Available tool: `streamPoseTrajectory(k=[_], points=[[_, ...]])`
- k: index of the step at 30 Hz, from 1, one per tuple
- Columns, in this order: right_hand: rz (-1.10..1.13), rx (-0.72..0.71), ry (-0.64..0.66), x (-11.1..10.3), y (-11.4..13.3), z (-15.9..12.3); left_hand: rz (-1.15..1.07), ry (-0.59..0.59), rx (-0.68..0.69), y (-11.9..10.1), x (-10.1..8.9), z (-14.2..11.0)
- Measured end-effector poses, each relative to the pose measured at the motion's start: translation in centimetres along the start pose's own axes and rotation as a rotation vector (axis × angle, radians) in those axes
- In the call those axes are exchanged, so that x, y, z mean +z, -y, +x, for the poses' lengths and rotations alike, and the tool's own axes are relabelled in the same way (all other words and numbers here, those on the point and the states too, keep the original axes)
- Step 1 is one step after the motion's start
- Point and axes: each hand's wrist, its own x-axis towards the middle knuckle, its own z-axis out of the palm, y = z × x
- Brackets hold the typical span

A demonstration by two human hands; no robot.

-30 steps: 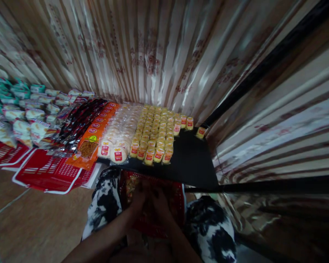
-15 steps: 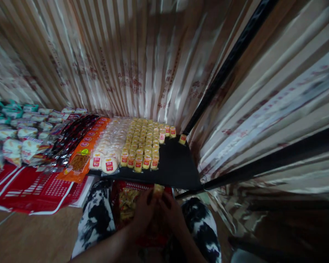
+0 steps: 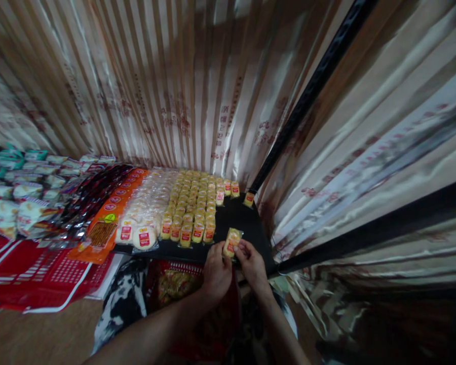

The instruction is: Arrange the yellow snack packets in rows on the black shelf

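Note:
Between my two hands is a small yellow wrapped snack cake (image 3: 232, 242) with a red label, held above the front of a black shelf (image 3: 233, 218). My left hand (image 3: 217, 266) grips its left side, fingers closed. On its right side my right hand (image 3: 250, 261) pinches it between thumb and fingers. Rows of similar yellow packets (image 3: 188, 210) stand just left of my hands. A few single ones line the back, with one packet (image 3: 249, 198) alone at the far right corner. Below, a red basket (image 3: 152, 284) between my knees holds more yellow packets (image 3: 178, 284).
Left of the yellow rows lie white round packets (image 3: 144, 237), an orange snack bag (image 3: 99, 238), dark packets and white bags (image 3: 34, 215). A red bag (image 3: 38, 274) hangs at the front. A black post (image 3: 289, 137) and pleated curtain (image 3: 197, 91) border the shelf.
Both my hands have risen from over the basket to above the shelf's front edge, bringing the yellow snack cake with them. The view has shifted slightly.

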Motion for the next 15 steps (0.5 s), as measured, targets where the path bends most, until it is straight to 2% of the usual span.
streamPoseTrajectory(k=[5,11,15], points=[[-0.117,-0.054,-0.059,0.6,-0.4,4.0,-0.038,-0.006,-0.028,-0.7,1.8,1.6],[-0.287,-0.11,-0.04,1.4,-0.7,8.1,-0.238,0.045,-0.102,-1.7,3.5,4.9],[-0.327,-0.133,-0.01,2.2,-0.8,10.4,-0.254,0.043,-0.116,-2.3,4.0,7.4]])
